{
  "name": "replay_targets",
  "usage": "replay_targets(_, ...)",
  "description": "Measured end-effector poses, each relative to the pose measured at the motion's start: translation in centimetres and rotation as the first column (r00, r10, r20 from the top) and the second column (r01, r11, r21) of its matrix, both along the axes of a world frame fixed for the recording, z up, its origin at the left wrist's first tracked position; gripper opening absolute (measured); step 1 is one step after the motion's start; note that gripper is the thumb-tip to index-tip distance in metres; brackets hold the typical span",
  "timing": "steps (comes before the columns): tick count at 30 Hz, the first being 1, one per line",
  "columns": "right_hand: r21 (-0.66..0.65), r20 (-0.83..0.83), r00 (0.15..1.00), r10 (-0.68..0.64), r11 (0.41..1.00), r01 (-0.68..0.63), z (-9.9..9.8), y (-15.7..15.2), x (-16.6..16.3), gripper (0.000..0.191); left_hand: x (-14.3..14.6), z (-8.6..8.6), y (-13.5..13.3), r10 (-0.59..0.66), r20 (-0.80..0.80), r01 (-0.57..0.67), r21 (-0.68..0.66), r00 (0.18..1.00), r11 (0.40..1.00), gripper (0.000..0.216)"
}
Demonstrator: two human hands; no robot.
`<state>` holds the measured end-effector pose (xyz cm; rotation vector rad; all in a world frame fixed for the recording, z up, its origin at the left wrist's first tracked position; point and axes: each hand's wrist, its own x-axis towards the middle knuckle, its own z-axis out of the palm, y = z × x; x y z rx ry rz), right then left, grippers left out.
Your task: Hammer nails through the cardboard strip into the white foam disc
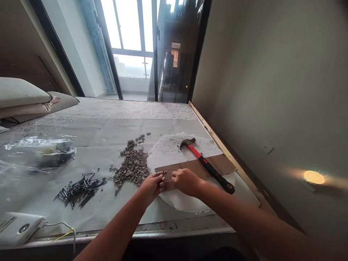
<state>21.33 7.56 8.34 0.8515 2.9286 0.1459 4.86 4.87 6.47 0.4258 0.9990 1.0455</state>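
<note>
My left hand (152, 186) is closed at the left end of a brown cardboard strip (214, 165) dotted with small holes. Thin, dark pieces that look like nails show between its fingers. Beside it, my right hand (187, 181) is pinched low over the holes; whatever its fingertips hold is hidden. Under the strip lies a rough white foam sheet (163, 150). A claw hammer (205, 165) with a red and black handle rests across the strip and the foam, its head pointing away from me. To the left is a loose pile of dark nails (78, 190).
Broken grey rubble (132, 166) lies left of the foam on a pale sheet (103, 145). Clear plastic wrapping (38, 152) and a white power bank (20, 228) with a cable are at the left. A wooden rail (214, 136) runs along the right wall.
</note>
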Motion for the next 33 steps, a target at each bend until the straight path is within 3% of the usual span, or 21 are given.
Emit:
replay_targets(21, -0.085, -0.043, 0.993, -0.112, 0.991, 0.108, 1.6, 0.3, 0.0, 0.016, 0.3, -0.1, 0.0, 0.028, -0.033, -0.028, -0.009, 0.999, 1.0, 0.008)
replay_targets(27, -0.051, -0.212, 0.942, -0.262, 0.965, 0.257, 3.2, 0.3, 0.3, 0.025, 0.4, 0.1, -0.2, 0.028, -0.04, -0.028, -0.012, 0.999, 1.0, 0.007)
replay_targets(30, -0.138, -0.381, 0.891, -0.246, 0.968, 0.209, 4.0, 0.7, -0.5, 0.023, 0.3, 0.4, -0.3, 0.015, -0.042, -0.015, -0.011, 0.999, 1.0, 0.007)
replay_targets(33, -0.191, -0.397, 0.89, -0.223, 0.969, 0.157, 3.6, 0.9, -1.8, 0.017, 0.3, 0.7, -0.4, -0.034, -0.039, 0.034, -0.005, 0.999, 0.999, 0.009)
